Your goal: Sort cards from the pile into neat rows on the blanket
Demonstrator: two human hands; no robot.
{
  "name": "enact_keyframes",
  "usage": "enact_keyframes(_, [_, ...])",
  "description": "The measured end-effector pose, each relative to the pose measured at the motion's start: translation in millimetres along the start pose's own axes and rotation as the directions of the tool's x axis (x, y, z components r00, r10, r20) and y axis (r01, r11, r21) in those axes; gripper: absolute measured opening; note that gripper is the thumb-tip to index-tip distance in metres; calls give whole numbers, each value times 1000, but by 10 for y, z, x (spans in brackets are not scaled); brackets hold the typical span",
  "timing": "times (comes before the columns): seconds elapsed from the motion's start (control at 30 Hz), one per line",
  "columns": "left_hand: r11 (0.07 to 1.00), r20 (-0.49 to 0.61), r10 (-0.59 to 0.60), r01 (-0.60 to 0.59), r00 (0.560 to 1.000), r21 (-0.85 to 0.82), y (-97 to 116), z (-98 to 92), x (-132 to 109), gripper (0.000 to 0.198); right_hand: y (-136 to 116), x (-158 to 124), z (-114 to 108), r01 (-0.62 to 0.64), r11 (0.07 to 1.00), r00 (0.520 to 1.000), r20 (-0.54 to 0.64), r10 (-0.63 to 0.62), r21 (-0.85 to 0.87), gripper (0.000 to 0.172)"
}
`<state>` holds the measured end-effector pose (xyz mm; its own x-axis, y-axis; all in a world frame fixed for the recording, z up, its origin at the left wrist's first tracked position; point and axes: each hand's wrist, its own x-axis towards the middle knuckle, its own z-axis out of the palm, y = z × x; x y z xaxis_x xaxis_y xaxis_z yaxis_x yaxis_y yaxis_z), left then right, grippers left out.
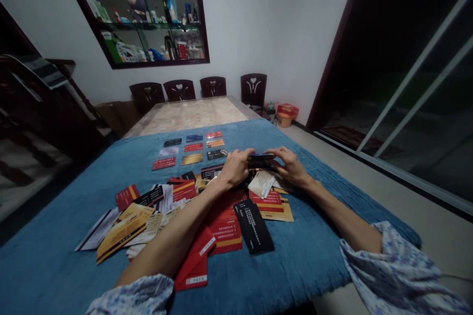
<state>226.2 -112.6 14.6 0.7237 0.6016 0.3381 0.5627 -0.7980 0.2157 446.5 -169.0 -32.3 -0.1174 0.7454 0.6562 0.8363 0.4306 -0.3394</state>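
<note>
Between my two hands a dark card (261, 157) is held up by its side edges, just above the pile. My left hand (237, 166) pinches its left edge and my right hand (290, 165) its right edge. Under and in front of them lie loose cards: a cream card (261, 183), a red card (266, 200) and a black card (253, 226) with white print. Beyond my hands, several cards lie in rows, among them a gold card (192, 159) and a black card (217, 153). My wrists partly hide the heap.
A blue cloth (303, 266) covers the near table; its far end shows a bare marble top (201, 112). More mixed cards, including a yellow card (125, 229), spread at the left. Dark chairs (213, 87) stand beyond the table. A wall shelf (148, 25) holds bottles and a plush toy.
</note>
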Motion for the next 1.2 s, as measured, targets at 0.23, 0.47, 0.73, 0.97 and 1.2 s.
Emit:
enact_keyframes(0.23, [999, -13, -33, 33, 999, 35, 25, -17, -19, 41, -13, 5, 39, 21, 1000, 1000, 0, -21, 22, 33])
enact_keyframes(0.47, [987, -93, -157, 155, 983, -29, 46, -81, -14, 31, -57, 9, 57, 72, 993, 997, 5, -72, -88, 36])
enact_keyframes(0.73, [983, -117, -186, 184, 976, -24, 69, -88, -14, 35, -151, 26, 86, 108, 958, 994, -4, -114, -266, 46])
enact_keyframes(0.97, [985, -130, -172, 169, 977, -28, 47, -110, -7, 33, -184, 36, 96, 121, 937, 990, -32, -139, -328, 45])
enact_keyframes(1.2, [988, -80, -133, 139, 988, 66, 92, -165, -11, 24, -216, 43, 90, 124, 933, 991, -10, -136, -338, 48])
